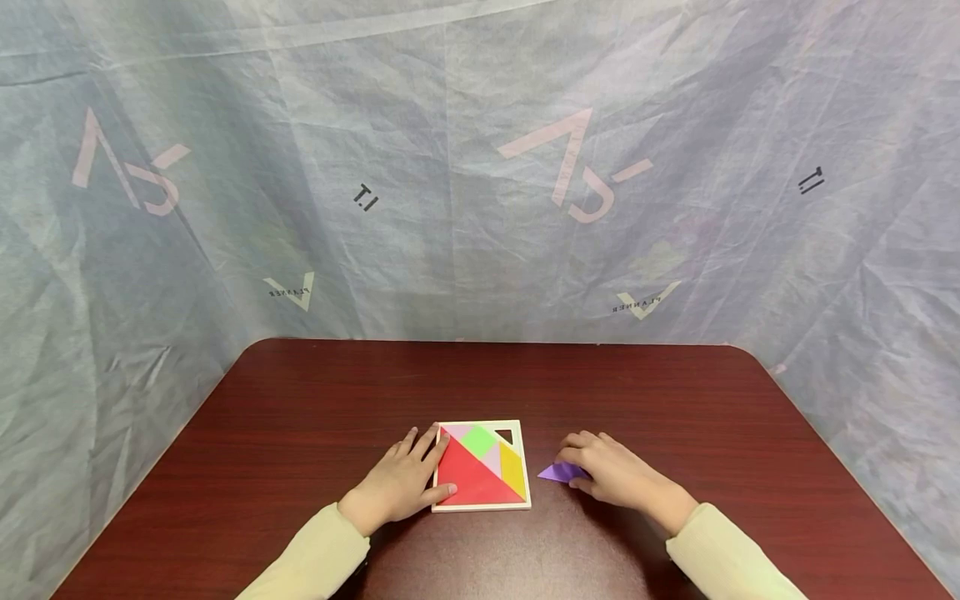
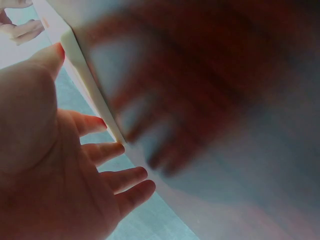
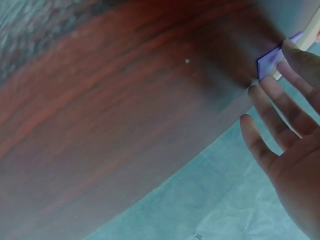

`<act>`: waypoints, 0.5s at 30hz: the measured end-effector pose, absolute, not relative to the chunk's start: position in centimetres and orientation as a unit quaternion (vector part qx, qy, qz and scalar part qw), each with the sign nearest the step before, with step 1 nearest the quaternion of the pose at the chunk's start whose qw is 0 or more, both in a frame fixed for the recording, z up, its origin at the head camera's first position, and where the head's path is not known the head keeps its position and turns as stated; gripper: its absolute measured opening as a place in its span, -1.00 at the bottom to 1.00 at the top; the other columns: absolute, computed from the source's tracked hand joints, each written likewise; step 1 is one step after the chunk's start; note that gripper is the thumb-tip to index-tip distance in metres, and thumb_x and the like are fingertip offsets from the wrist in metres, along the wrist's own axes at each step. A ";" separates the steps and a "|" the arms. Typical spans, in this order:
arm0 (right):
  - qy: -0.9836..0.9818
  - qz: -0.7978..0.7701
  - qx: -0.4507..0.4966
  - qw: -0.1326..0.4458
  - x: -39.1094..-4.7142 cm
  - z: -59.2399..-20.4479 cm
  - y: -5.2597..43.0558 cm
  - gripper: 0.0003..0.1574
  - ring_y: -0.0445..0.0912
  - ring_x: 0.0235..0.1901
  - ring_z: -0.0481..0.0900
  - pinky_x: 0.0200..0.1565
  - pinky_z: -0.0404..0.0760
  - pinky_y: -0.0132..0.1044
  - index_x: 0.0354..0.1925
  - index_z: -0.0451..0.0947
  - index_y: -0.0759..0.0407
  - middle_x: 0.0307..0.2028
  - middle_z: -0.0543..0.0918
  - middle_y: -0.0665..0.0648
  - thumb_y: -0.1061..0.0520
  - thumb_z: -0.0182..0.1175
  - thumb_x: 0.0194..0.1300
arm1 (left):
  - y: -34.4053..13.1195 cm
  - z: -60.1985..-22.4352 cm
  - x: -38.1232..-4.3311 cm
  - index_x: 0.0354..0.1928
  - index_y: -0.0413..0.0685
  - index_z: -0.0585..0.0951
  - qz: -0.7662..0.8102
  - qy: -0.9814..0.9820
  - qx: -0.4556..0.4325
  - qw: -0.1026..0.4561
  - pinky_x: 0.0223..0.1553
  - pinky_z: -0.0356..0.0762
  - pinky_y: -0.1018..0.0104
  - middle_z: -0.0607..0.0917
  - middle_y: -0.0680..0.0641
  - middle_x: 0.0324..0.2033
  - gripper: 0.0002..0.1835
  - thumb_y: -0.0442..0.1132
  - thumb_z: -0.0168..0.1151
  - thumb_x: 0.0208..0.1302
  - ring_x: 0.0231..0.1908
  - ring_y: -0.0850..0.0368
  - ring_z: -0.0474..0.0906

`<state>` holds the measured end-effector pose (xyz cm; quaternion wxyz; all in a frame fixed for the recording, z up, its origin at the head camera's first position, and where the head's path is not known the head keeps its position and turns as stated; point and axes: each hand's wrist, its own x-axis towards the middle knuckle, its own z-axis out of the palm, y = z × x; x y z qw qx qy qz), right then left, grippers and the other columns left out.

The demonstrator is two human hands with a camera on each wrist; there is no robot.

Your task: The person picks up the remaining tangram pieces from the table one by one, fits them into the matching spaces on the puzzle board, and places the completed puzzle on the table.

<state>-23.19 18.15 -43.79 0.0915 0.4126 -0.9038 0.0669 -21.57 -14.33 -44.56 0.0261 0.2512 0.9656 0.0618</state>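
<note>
A square tangram puzzle sits in a pale tray [image 1: 480, 507] on the table in the head view. In it lie a large red triangle [image 1: 467, 481], a green square [image 1: 479, 440], a yellow parallelogram [image 1: 513, 472] and small pink triangles; a dark triangular gap shows at the upper right corner. My left hand [image 1: 397, 482] rests on the tray's left side with fingers spread, its thumb and a fingertip over the red triangle. Just right of the tray, my right hand [image 1: 613, 472] pinches a purple tangram piece [image 1: 557, 472] between thumb and fingers; part of it is hidden by the hand.
The dark red-brown table [image 1: 337, 392] has rounded far corners. Behind it and along both sides hangs a grey printed cloth [image 1: 450, 250]. In the left wrist view, the tray's edge [image 2: 90, 82] runs along my left fingertips.
</note>
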 end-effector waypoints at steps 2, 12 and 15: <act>-0.905 0.066 0.408 0.098 -23.2 -43.9 18.1 -0.72 -0.14 -0.21 0.52 -0.22 0.48 -0.20 -0.28 0.61 0.05 -0.22 0.59 -0.03 0.15 0.38 -0.05 | -14.3 -44.5 -21.6 0.34 -0.15 0.20 0.060 0.966 0.251 0.027 0.21 0.22 -0.09 0.15 -0.22 0.35 -0.22 0.23 -0.02 0.23 0.26 -0.36 0.15; -0.916 0.055 0.383 0.107 -23.3 -44.1 18.0 -0.72 -0.14 -0.31 0.49 -0.32 0.43 -0.24 -0.31 0.59 0.06 -0.30 0.54 -0.04 0.08 0.39 -0.07 | -14.4 -44.5 -21.6 0.34 -0.14 0.20 0.064 0.966 0.250 0.030 0.20 0.23 -0.09 0.14 -0.22 0.36 -0.22 0.22 -0.02 0.24 0.27 -0.35 0.15; -0.919 0.050 0.378 0.105 -23.4 -44.0 18.0 -0.70 -0.15 -0.34 0.48 -0.34 0.42 -0.24 -0.30 0.59 0.07 -0.33 0.52 -0.04 0.06 0.39 -0.07 | -14.4 -44.5 -21.6 0.34 -0.14 0.20 0.063 0.966 0.250 0.029 0.20 0.23 -0.09 0.14 -0.22 0.36 -0.23 0.22 -0.02 0.24 0.26 -0.35 0.15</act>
